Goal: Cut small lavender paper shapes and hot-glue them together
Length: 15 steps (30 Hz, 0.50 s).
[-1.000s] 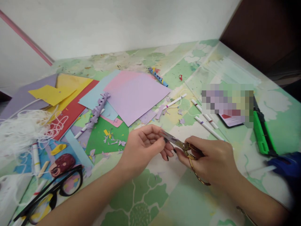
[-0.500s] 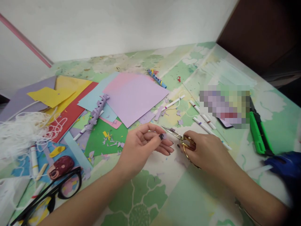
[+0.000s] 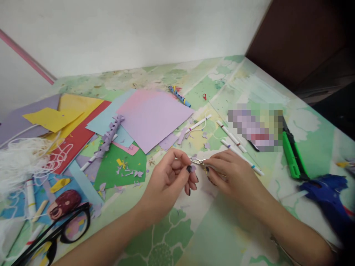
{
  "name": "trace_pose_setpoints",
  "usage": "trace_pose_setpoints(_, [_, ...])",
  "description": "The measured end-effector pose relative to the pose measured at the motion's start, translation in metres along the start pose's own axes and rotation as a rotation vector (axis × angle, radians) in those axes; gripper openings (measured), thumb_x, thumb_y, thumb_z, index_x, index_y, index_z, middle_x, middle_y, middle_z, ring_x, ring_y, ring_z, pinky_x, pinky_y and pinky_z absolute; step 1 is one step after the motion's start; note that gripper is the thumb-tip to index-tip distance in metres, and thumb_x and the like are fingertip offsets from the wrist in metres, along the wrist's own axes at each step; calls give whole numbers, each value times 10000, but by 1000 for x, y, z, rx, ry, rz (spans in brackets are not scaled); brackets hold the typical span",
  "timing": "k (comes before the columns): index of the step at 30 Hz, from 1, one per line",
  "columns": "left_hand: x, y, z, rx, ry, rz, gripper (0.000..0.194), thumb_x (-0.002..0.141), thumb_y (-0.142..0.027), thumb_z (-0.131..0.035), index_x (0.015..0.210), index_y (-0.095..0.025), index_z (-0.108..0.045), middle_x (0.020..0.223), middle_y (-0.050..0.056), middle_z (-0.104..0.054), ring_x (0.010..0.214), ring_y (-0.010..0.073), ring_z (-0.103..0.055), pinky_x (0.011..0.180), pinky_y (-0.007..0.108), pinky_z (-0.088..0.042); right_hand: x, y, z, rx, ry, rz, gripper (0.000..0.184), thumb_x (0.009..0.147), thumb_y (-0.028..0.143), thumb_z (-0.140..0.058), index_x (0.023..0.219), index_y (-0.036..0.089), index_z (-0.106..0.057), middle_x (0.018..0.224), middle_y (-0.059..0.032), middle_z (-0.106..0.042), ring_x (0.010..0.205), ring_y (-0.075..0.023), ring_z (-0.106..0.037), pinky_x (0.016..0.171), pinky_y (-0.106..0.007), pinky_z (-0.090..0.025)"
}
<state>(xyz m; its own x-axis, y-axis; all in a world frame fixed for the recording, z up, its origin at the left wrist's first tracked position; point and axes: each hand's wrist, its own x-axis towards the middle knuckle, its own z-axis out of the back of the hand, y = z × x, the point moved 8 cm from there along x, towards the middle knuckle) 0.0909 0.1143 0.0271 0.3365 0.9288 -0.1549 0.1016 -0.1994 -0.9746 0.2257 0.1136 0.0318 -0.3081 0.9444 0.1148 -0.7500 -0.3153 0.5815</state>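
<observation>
My left hand [image 3: 175, 173] pinches a small piece of purple paper [image 3: 193, 168] between thumb and fingers, over the middle of the table. In my right hand [image 3: 233, 175] is a small pair of gold-handled scissors [image 3: 198, 161], their blades pointing left at the paper piece and almost closed. My fingers cover most of the scissors' handles. Beyond my hands lies a large lilac sheet [image 3: 155, 118]. Purple paper scraps [image 3: 133, 173] are scattered on a green sheet [image 3: 111, 175] to the left.
At left are tangled white string [image 3: 30, 162], a red sheet [image 3: 83, 136], black glasses [image 3: 74, 225] and a purple-wrapped marker [image 3: 109, 136]. Several white markers [image 3: 241, 157] lie beyond my right hand. Farther right are a green box cutter [image 3: 294, 155] and a blue glue gun [image 3: 324, 192].
The scissor blades have gone from spread to nearly closed at the purple paper. My right hand has moved closer to my left. The whole view has shifted slightly.
</observation>
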Motion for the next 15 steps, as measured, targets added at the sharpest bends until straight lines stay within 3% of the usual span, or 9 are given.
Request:
trace_pose_setpoints(6, [-5,1,-11,32,90,-21,123,947,-122,-415,855,-203,-409,637,-55,-549,559,59,-511,503,165,-390,-5,12,-23,930,205,-226,331,958,369,-432,698,181,-515,668,10,-514,659,-115,-495,630,-258,-398])
trace_pose_setpoints(10, [-6,0,-14,49,130,-25,124,946,-126,-419,848,-201,-408,648,-45,-547,553,65,-502,494,181,-369,-9,9,-35,1142,223,-289,295,923,392,-511,720,179,-526,652,22,-461,638,-112,-454,620,-265,-370])
trace_pose_setpoints(15, [-6,1,-14,42,132,-20,126,942,-125,-417,840,-198,-413,635,-47,-531,553,71,-506,501,192,-367,-8,6,-38,1217,221,-294,243,909,355,-540,760,165,-568,672,12,-494,636,-107,-429,613,-263,-350])
